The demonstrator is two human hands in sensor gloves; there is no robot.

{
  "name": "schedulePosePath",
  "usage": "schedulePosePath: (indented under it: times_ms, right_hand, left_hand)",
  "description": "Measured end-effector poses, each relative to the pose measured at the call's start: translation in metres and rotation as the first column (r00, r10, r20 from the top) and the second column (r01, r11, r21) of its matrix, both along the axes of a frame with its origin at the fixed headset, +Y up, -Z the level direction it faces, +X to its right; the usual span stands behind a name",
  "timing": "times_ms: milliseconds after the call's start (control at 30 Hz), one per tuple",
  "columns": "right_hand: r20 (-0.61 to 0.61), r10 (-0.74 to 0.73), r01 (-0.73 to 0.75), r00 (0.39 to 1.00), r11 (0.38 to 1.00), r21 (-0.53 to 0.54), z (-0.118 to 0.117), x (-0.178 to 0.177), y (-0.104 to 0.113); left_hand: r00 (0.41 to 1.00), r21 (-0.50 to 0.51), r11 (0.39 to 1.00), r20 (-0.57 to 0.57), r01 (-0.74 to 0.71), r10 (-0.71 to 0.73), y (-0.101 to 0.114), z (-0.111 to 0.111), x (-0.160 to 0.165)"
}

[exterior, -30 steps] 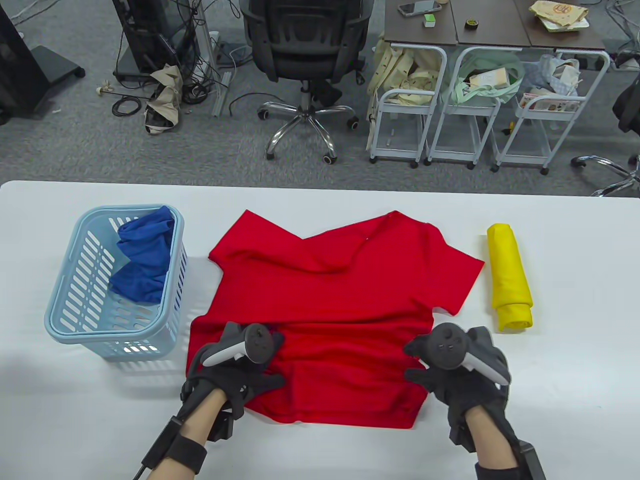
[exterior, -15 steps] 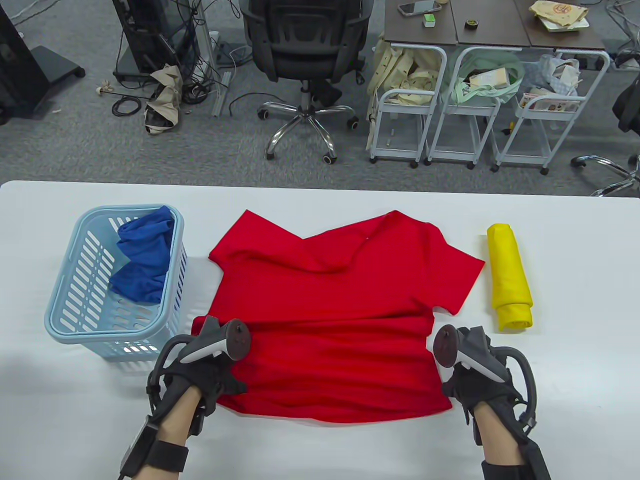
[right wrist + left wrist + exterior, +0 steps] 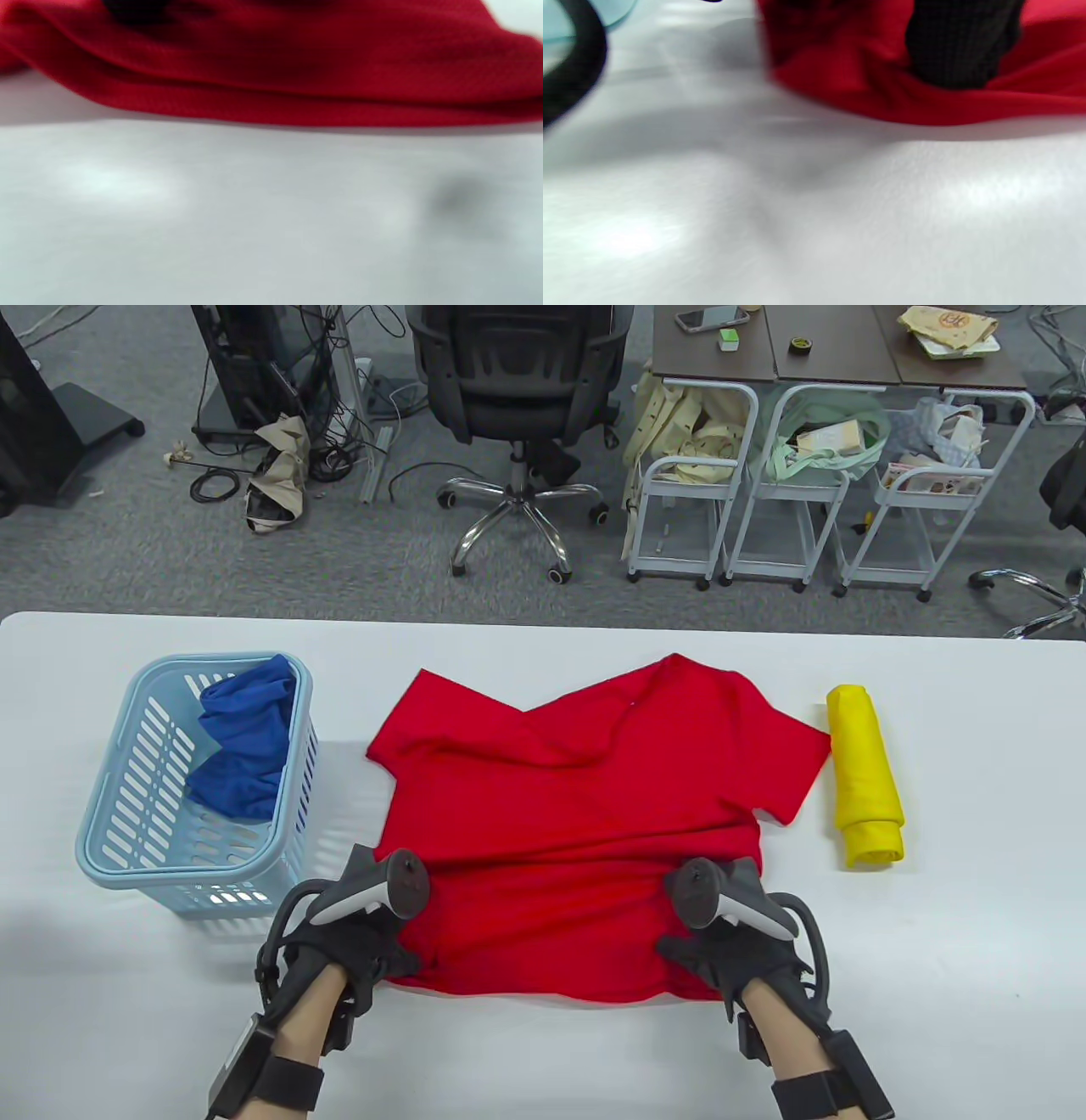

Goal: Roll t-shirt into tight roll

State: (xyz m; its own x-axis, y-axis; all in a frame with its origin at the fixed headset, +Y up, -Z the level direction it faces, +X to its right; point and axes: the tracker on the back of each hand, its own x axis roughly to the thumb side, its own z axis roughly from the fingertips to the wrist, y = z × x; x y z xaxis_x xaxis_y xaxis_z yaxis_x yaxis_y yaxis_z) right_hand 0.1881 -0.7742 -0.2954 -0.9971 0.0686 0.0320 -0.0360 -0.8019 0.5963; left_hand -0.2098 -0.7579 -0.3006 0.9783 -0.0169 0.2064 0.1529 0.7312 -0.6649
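Note:
A red t-shirt (image 3: 577, 814) lies spread on the white table (image 3: 976, 899), collar at the far side and hem towards me. My left hand (image 3: 373, 950) holds the hem's left corner. In the blurred left wrist view a gloved finger (image 3: 961, 46) presses on the bunched red fabric (image 3: 840, 80). My right hand (image 3: 713, 959) grips the hem near its right end, thumb on top of the cloth. The right wrist view shows only a raised fold of the shirt (image 3: 297, 63) above bare table; the fingers there are hidden.
A light blue basket (image 3: 102, 865) with a blue cloth (image 3: 246, 746) in it stands left of the shirt. A rolled yellow shirt (image 3: 864, 776) lies just off the right sleeve. An office chair and carts stand beyond the far table edge.
My right hand has slid left along the hem. The shirt has shifted slightly right and away, so the right sleeve now nearly touches the yellow roll. The left hand has barely moved.

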Motion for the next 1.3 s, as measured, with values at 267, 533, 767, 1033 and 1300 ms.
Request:
schedulePosePath:
  times_ms: [267,533,767,1033,1300]
  right_hand:
    - [0.017,-0.046,0.047,0.999,0.999,-0.002,0.002,0.01,0.001]
    - [0.02,-0.058,0.058,0.998,0.998,-0.007,0.003,0.011,0.0]
    - [0.018,-0.071,0.071,0.997,0.997,-0.005,0.003,0.014,0.002]
    - [-0.027,0.032,-0.028,0.999,0.989,0.143,0.02,0.008,0.046]
    - [-0.091,-0.095,0.1,0.991,0.994,0.052,0.016,0.0,0.021]
  left_hand:
    - [0.932,0.03,0.954,-0.203,-0.299,0.299,0.009,-0.004,-0.006]
    - [0.989,0.08,0.989,0.062,0.127,-0.132,0.003,-0.003,0.027]
    - [0.997,0.042,0.997,0.044,0.067,-0.069,0.006,0.003,0.009]
    - [0.98,0.092,0.978,0.081,-0.187,0.179,-0.004,0.004,0.031]
    - [0.982,0.249,0.952,0.108,-0.176,0.153,0.021,0.01,0.037]
